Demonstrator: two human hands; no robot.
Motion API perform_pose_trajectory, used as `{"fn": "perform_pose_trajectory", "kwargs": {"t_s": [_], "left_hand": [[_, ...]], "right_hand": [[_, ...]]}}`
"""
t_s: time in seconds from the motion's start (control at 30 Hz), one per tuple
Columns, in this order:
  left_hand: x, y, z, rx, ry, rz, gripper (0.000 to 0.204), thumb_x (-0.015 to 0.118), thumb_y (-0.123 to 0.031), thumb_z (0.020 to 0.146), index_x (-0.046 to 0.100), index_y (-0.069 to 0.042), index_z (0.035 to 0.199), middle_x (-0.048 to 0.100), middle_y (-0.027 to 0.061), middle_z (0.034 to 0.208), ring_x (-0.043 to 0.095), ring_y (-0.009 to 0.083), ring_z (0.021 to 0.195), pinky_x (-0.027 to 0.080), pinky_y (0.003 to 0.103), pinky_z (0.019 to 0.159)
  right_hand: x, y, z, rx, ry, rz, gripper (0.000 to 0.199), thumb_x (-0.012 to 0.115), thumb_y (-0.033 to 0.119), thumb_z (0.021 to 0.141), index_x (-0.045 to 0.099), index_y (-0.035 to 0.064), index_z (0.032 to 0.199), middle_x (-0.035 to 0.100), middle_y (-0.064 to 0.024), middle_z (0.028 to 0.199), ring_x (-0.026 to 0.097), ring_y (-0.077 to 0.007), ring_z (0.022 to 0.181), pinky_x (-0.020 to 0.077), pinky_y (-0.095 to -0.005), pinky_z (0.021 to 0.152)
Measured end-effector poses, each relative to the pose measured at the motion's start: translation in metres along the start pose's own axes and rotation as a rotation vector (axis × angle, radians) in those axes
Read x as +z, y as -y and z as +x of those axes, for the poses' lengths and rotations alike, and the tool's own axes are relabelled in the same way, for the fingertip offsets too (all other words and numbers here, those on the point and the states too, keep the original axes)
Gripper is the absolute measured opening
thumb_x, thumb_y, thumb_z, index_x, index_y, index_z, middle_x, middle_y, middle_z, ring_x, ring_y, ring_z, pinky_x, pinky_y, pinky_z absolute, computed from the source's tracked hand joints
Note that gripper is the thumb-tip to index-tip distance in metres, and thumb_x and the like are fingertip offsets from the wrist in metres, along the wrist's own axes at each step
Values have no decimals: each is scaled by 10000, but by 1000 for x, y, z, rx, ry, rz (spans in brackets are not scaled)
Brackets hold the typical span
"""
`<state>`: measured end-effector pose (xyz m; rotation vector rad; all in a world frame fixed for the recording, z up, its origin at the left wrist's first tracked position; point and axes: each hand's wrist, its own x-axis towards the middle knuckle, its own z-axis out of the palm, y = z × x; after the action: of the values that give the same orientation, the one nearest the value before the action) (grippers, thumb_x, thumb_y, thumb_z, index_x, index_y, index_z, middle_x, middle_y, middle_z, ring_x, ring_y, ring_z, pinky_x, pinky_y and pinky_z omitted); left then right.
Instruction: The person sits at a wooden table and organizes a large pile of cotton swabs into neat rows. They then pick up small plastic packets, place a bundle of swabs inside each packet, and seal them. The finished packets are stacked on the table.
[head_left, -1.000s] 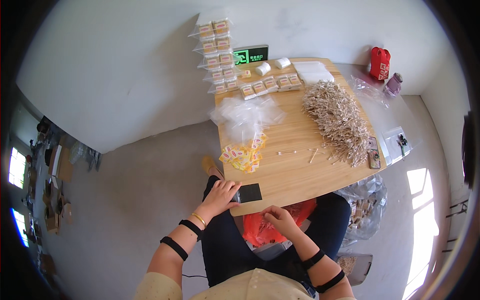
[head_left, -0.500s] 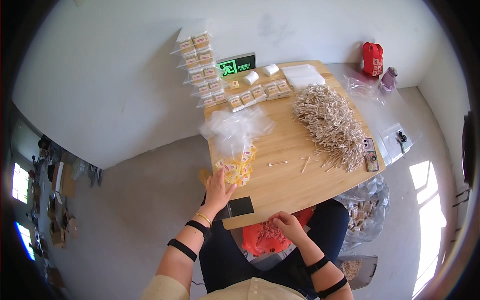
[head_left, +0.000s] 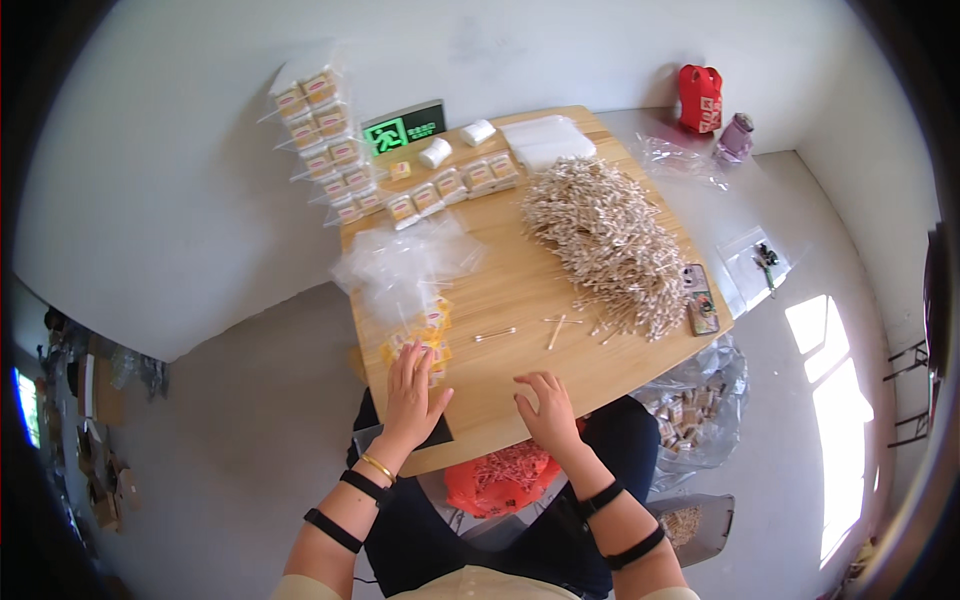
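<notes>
My left hand [head_left: 408, 398] lies flat with fingers stretched over a scatter of small yellow-and-white printed cards [head_left: 440, 318] at the table's near left. Nothing shows in its grip. Over the near edge, my right hand [head_left: 549, 412] is empty, its fingers apart and slightly bent. Beyond the cards spreads a heap of clear plastic bags [head_left: 395, 268]. A few loose cotton swabs [head_left: 495, 334] lie between the hands and a big pile of cotton swabs [head_left: 615, 245] on the right. A flat black object [head_left: 438, 433] sits partly under my left wrist.
Packed swab bags [head_left: 450, 187] line the back, beside a tall stack of packs [head_left: 328, 150]. White rolls [head_left: 435, 153], white sheets [head_left: 548, 140] and a phone [head_left: 702, 305] share the wooden table [head_left: 500, 390]. Below are a red bag [head_left: 480, 488], a clear sack [head_left: 685, 425] and a grey bin [head_left: 722, 530].
The view has shifted, so the table appears further left. My right hand has risen from the lap to the table edge and its fingers have spread. My left hand stays at the cards.
</notes>
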<state>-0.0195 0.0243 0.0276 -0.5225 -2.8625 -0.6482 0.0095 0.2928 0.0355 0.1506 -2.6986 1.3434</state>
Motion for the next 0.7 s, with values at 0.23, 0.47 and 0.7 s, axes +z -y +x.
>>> {"fn": "perform_pose_trajectory", "kwargs": {"t_s": [0.23, 0.47, 0.7], "left_hand": [[30, -61, 38, 189, 164, 17, 812, 657, -432, 981, 321, -36, 1605, 221, 206, 1703, 198, 417, 1577, 147, 600, 1276], [73, -60, 66, 49, 237, 111, 838, 556, -480, 1021, 243, -4, 1636, 222, 218, 1703, 177, 415, 1586, 116, 576, 1286], [90, -55, 65, 53, 164, -92, 777, 515, -444, 1043, 288, 47, 1601, 285, 247, 1670, 222, 427, 1567, 137, 574, 1279]], "right_hand": [[-32, -47, 63, -2, -156, -415, 432, 712, 56, 834, 644, 114, 1257, 593, -116, 1307, 529, -340, 1248, 442, -478, 1049], [-44, -73, 100, -167, -22, -528, 273, 723, 126, 852, 692, 135, 1123, 602, -73, 1193, 534, -305, 1217, 430, -458, 1043], [-5, -58, 89, -265, 106, -433, 149, 731, 172, 853, 677, 116, 980, 585, -75, 1037, 548, -298, 1110, 447, -435, 973]]}}
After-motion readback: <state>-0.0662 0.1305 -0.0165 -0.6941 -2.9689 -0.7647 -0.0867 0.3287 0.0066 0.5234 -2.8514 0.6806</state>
